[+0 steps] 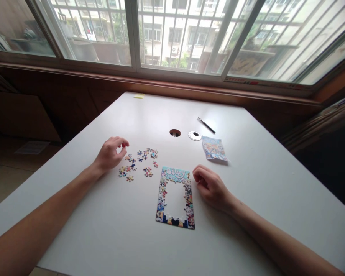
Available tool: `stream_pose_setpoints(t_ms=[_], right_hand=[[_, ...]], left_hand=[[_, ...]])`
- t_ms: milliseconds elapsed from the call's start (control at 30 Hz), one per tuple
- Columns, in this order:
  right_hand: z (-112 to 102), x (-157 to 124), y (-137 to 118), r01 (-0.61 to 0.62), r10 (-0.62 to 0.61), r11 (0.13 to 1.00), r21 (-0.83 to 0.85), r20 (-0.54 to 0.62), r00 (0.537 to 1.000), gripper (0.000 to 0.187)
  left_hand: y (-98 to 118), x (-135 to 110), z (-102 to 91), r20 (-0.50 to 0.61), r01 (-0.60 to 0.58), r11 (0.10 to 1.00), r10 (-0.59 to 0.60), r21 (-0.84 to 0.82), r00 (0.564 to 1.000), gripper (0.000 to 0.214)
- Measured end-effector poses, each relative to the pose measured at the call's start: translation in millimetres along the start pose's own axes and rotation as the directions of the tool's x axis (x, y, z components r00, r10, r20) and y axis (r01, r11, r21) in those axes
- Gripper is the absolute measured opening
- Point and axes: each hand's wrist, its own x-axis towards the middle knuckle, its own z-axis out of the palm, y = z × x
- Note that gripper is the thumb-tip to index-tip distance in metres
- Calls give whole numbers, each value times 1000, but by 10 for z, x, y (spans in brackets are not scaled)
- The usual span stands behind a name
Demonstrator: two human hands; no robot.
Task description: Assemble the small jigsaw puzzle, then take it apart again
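Observation:
My left hand (111, 153) hovers at the left edge of a loose spread of jigsaw pieces (130, 168). Its fingers are curled, with a gap between thumb and forefinger and nothing visible in it. A colourful puzzle frame (175, 173) lies flat in front of me. Its border is joined along all sides, while the white tabletop shows through its middle. Just right of the frame, my right hand (211, 186) rests on the table in a loose fist, with no object showing in it.
A crumpled printed packet (214, 148) lies beyond my right hand, with a pen (206, 125) farther back. Near them are a round cable hole (175, 133) and its cover (194, 136). A yellow sticky note (139, 96) marks the white table's (103, 230) far edge, below a barred window.

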Motion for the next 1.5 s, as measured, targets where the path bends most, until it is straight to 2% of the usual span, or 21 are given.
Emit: stream_pose_setpoints(t_ms=[467, 767, 867, 967, 1100, 1267, 1333, 1500], right_hand=[[-42, -28, 31, -70, 70, 997, 14, -23, 997, 21], [-29, -53, 57, -88, 89, 996, 33, -26, 996, 21], [-32, -54, 57, -90, 91, 995, 34, -20, 996, 22], [-38, -55, 58, -90, 90, 995, 36, -16, 996, 21], [-34, -57, 67, -91, 92, 995, 38, -19, 996, 21], [-28, -58, 78, -93, 93, 995, 38, -13, 996, 21], [-33, -56, 74, -90, 91, 995, 37, -11, 996, 21], [-38, -49, 62, -82, 83, 996, 32, -11, 997, 21]], left_hand=[[3, -7, -26, 49, -30, 999, 29, 30, 998, 21], [-53, -23, 23, 153, -48, 999, 46, 8, 987, 19], [-51, 1, -38, 185, -62, 998, 67, -31, 980, 19], [-47, 31, -206, 337, -48, 987, 97, -151, 937, 19], [-43, 41, -440, 542, 40, 972, 95, -231, 835, 17], [-33, 20, -475, 673, 76, 963, 124, -259, 729, 16], [-23, 12, -454, 687, 84, 961, 125, -263, 716, 15], [-22, 6, -477, 675, 90, 954, 134, -286, 726, 8]])
